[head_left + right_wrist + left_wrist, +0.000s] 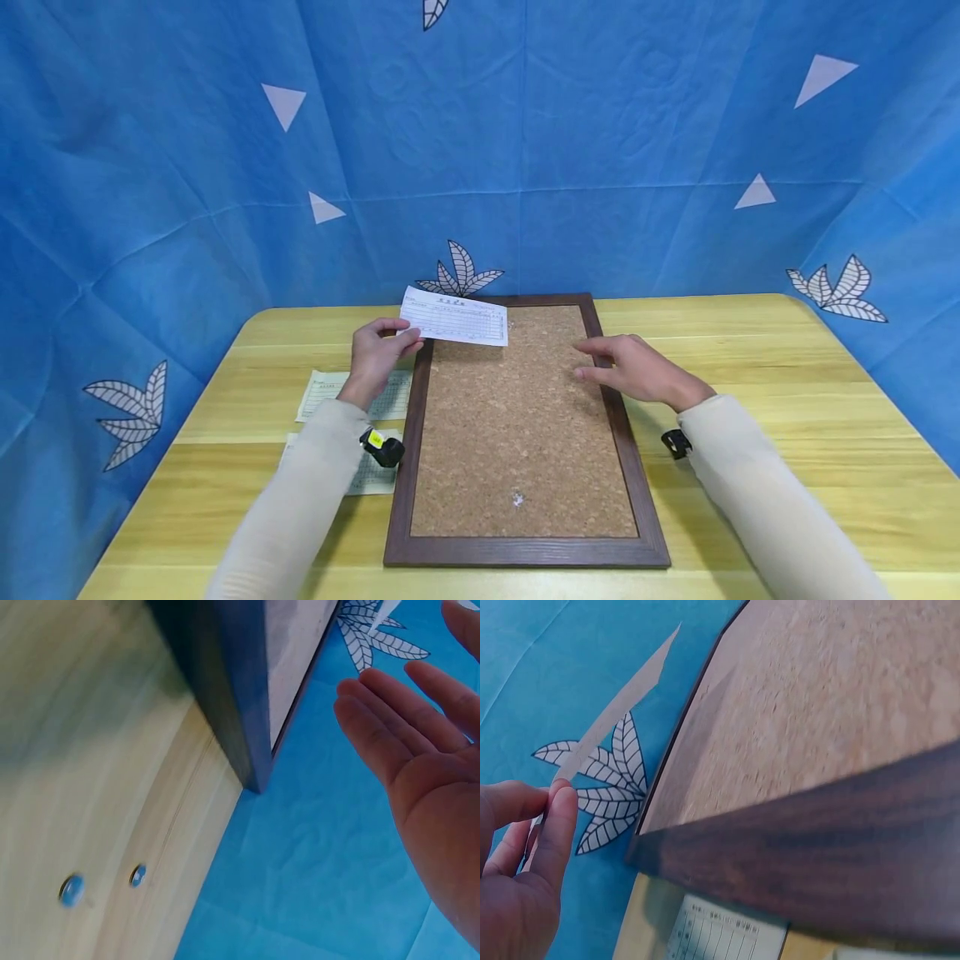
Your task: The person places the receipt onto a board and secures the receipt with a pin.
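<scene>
My left hand (378,358) pinches the left end of a white printed paper form (457,318) between thumb and fingers. The sheet is held above the top left part of a framed cork board (525,417), which lies flat on the table. Seen edge-on in the left wrist view, the form (615,712) slants upward from the fingertips. My right hand (637,365) hovers over the board's right frame edge, fingers extended, thumb apart, holding nothing. In the right wrist view its palm (435,787) shows bare.
Two more printed sheets, an upper one (390,396) and a lower one (375,477), lie left of the board, partly behind my left arm. Two small round shiny things, one (72,890) nearer, sit on the table right of the board. A blue curtain (525,150) hangs behind.
</scene>
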Demonstrator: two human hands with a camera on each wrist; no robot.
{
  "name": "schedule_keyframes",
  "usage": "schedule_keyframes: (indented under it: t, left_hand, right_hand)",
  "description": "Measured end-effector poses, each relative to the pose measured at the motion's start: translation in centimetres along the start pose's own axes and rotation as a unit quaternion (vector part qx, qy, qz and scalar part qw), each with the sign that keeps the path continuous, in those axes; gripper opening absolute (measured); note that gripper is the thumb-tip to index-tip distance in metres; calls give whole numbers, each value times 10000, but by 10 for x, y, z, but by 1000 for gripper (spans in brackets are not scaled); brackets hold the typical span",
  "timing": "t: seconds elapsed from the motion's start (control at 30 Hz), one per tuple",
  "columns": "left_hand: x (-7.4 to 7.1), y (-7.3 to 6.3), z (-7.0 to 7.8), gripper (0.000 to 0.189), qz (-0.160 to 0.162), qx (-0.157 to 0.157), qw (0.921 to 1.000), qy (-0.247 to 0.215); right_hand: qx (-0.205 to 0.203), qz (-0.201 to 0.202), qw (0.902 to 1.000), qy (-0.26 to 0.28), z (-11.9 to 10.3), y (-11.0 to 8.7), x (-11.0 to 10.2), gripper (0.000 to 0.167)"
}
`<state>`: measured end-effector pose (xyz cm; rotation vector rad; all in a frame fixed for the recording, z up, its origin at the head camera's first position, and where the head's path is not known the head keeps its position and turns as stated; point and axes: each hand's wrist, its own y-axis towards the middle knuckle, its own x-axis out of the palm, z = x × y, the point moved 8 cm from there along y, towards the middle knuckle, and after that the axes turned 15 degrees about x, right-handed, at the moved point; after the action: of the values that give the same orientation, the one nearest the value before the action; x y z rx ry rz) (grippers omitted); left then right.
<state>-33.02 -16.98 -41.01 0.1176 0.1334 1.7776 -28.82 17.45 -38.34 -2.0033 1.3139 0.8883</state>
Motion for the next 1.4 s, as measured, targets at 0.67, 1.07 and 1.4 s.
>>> schedule_keyframes:
  t: [0.67, 1.07, 1.4]
  left_hand:
    - [24, -4, 0, 25, -40, -68, 9998, -154]
    - [34, -6, 0, 23, -65, -60, 9996, -281]
    - [43, -8, 3, 23, -88, -57, 9997, -237]
  right_hand:
    - [273, 194, 9959, 837, -12, 34, 0, 46]
    - [450, 179, 9890, 1399, -22, 54, 6, 47]
    - [770, 180, 9802, 1816, -24, 65, 11, 51]
